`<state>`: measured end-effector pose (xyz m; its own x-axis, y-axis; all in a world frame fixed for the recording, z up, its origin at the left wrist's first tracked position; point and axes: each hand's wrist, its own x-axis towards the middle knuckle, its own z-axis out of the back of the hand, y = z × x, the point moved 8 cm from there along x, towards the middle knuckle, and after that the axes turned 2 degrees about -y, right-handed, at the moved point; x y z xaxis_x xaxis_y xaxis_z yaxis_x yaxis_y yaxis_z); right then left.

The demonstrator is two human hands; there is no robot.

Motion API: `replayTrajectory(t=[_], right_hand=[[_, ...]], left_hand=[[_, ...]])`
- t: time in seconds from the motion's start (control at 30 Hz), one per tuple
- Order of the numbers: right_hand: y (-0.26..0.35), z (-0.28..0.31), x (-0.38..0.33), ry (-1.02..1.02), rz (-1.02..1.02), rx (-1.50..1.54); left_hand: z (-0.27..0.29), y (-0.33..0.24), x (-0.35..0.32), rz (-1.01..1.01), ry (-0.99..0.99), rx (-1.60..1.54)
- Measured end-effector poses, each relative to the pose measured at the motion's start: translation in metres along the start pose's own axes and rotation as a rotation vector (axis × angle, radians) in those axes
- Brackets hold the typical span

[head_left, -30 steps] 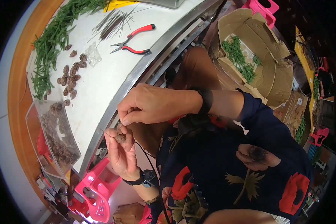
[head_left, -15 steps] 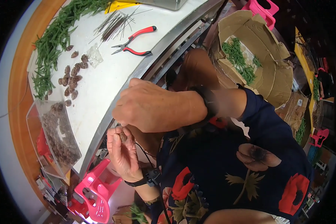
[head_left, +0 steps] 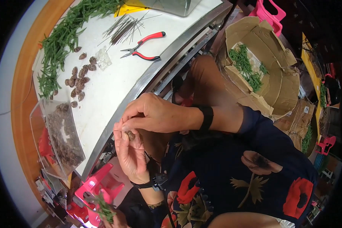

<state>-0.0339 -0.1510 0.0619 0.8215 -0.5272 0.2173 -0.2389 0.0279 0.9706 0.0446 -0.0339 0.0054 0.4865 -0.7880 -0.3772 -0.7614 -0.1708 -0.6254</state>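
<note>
A small brown pine cone (head_left: 130, 135) is held in the fingers of my left hand (head_left: 131, 155), just off the front edge of the white table (head_left: 106, 98). Pressed against the left fingertips, my right hand (head_left: 152, 114) is closed in a pinch; what it grips is hidden now, though a thin wire shows between the hands in the earlier frame. Several loose pine cones (head_left: 79, 81) lie on the table beyond my hands. Red-handled pliers (head_left: 142, 47) rest with jaws apart near a bundle of thin wires (head_left: 123, 30).
A clear bin of pine cones (head_left: 64, 133) stands at the left. Green foliage (head_left: 57, 53) runs along the table's far side. At the right is an open cardboard box (head_left: 277, 72) with greenery. Another person's hand (head_left: 117, 219) holds a green sprig (head_left: 104, 209) by a pink stool (head_left: 98, 186).
My right hand has turned and come down, its fingertips meeting those of my left hand. Another person's hand with a green sprig has come in at the lower left. The view has shifted slightly.
</note>
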Motion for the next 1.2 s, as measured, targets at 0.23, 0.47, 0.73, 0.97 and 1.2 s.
replayTrajectory(t=[0.23, 0.47, 0.73, 0.97, 1.2], right_hand=[[0.012, 0.007, 0.003, -0.005, 0.103, -0.105], [0.025, 0.016, 0.002, -0.003, 0.186, -0.142], [0.031, 0.032, -0.016, -0.104, 0.218, -0.363], [0.033, 0.029, -0.021, -0.145, 0.25, -0.373], [0.032, 0.035, -0.022, -0.211, 0.098, -0.236]], left_hand=[[-0.018, 0.008, -0.003, 0.116, 0.1, 0.037], [-0.032, 0.017, 0.002, 0.241, 0.244, 0.038], [-0.05, 0.036, 0.013, 0.236, 0.245, 0.123], [-0.043, 0.038, 0.016, 0.216, 0.175, 0.121], [-0.046, 0.036, 0.018, 0.175, 0.17, 0.188]])
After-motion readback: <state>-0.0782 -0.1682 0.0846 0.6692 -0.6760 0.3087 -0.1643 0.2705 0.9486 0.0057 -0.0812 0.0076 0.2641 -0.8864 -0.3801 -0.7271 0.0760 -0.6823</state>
